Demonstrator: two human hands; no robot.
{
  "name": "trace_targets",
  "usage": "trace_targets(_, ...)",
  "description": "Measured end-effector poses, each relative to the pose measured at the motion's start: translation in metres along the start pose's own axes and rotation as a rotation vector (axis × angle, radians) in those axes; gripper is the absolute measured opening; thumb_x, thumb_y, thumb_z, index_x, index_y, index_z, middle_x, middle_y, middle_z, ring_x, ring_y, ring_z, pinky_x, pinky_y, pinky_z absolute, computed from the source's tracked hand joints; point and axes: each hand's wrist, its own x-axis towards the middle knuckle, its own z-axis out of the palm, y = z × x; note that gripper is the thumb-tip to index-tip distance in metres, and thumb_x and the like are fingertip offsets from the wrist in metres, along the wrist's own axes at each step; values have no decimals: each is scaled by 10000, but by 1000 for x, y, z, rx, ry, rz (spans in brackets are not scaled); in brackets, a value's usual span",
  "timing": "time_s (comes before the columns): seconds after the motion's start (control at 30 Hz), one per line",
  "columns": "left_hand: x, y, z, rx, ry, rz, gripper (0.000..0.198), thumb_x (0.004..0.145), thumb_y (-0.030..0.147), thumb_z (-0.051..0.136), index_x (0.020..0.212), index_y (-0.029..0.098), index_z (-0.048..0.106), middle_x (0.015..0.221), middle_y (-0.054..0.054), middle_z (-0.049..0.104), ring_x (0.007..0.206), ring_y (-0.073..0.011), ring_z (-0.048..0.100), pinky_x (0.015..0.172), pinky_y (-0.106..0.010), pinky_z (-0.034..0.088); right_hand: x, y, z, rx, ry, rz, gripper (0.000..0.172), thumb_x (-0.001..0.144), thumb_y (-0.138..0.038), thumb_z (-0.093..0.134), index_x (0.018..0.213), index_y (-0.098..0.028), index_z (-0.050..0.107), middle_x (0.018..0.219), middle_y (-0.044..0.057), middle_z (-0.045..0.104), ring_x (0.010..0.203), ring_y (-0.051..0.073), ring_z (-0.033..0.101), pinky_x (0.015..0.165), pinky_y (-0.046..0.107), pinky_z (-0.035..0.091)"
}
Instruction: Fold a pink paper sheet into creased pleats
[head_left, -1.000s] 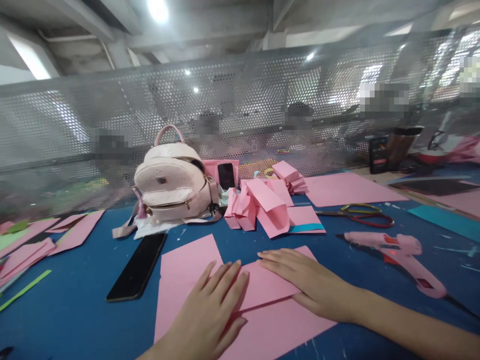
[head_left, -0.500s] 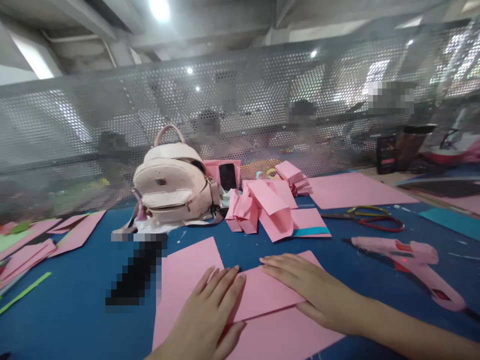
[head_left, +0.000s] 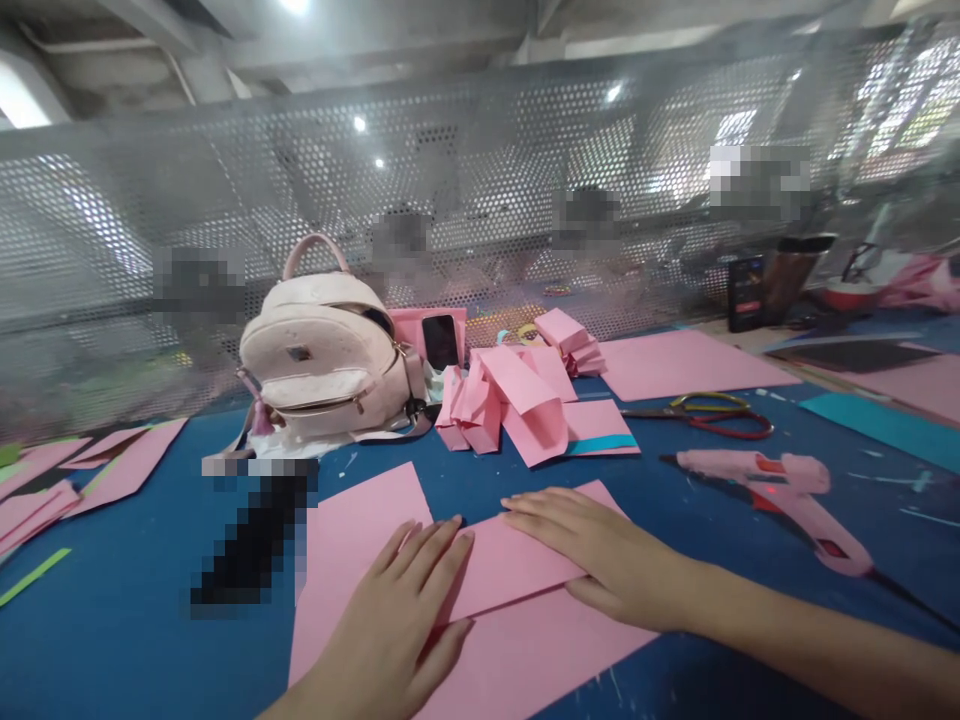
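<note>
Backpack (head_left: 337, 345) in pale pink stands on the blue table (head_left: 150, 620), and the rest can be placed by it. Nearer the wearer and to its right lies a pink sheet (head_left: 517, 655), with a flap (head_left: 514, 565) lying across part of it; whether that is a fold or a separate strip cannot be told for sure. Left hand (head_left: 405, 610) is palm down, fingers extended and slightly parted, its fingertips on the flap's left end. Right hand (head_left: 607, 560), farther to the backpack's right, also lies palm down, fingers close together over the flap's other end, thumb by its near edge; how hard either presses cannot be seen. Compared with half a second earlier, the whole view has slid a little leftward and up, backpack and all, while hands and flap keep practically the same places on the sheet. That suggests the head turned and the paper work was simply held steady, with no visible progress on the flap. Just right of the backpack sit bundles of folded pink paper (head_left: 480, 400); well to its right are scissors (head_left: 679, 412) and, nearer the wearer, a pink glue gun (head_left: 806, 475). In front of it, a dark patch is blocked out, so what it covers cannot be told.
</note>
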Motion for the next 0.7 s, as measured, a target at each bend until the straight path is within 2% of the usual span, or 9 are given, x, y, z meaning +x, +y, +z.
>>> trace_targets(0.2, 5, 5, -7, 8, -27, 23, 577, 937, 239, 504, 1489, 133, 371, 1461, -134, 526, 1301, -294, 530, 1104, -511, 424, 1, -2, -1, -8, 16, -10, 866, 686, -62, 509, 1530, -187, 364, 1593, 86, 366, 1457, 234, 330, 1201, 487, 269)
trace_targets(0.33, 5, 4, -4, 50, -52, 33, 726, 771, 27, 438, 1488, 105, 354, 1474, -153, 509, 1298, -313, 537, 1081, -527, 439, 1, -2, 1, -33, 13, -18, 894, 658, -30, 486, 1532, -167, 357, 1594, 90, 363, 1460, 227, 321, 1201, 480, 268)
trace_targets(0.43, 3, 0, 1, 79, -64, 26, 827, 693, -51, 388, 1501, 107, 318, 1498, -150, 485, 1317, -305, 529, 1082, -514, 441, 1, 0, 2, -57, 22, -31, 917, 639, 1, 452, 1535, -164, 350, 1595, 85, 363, 1460, 220, 319, 1197, 474, 277)
trace_targets(0.57, 5, -6, 2, 78, -56, 36, 855, 681, -89, 350, 1512, 100, 276, 1483, -159, 500, 1314, -281, 541, 1088, -492, 446, 2, 5, 1, -111, 46, -19, 935, 636, 17, 425, 1546, -173, 326, 1616, 79, 321, 1468, 216, 306, 1182, 481, 307)
trace_targets(0.7, 9, -9, 1, 57, -23, 35, 789, 726, -107, 334, 1484, 113, 321, 1422, -157, 563, 1253, -251, 598, 1051, -446, 497, 3, 12, 3, -180, 89, -39, 956, 631, 26, 418, 1556, -185, 301, 1627, 76, 295, 1477, 213, 290, 1171, 474, 328)
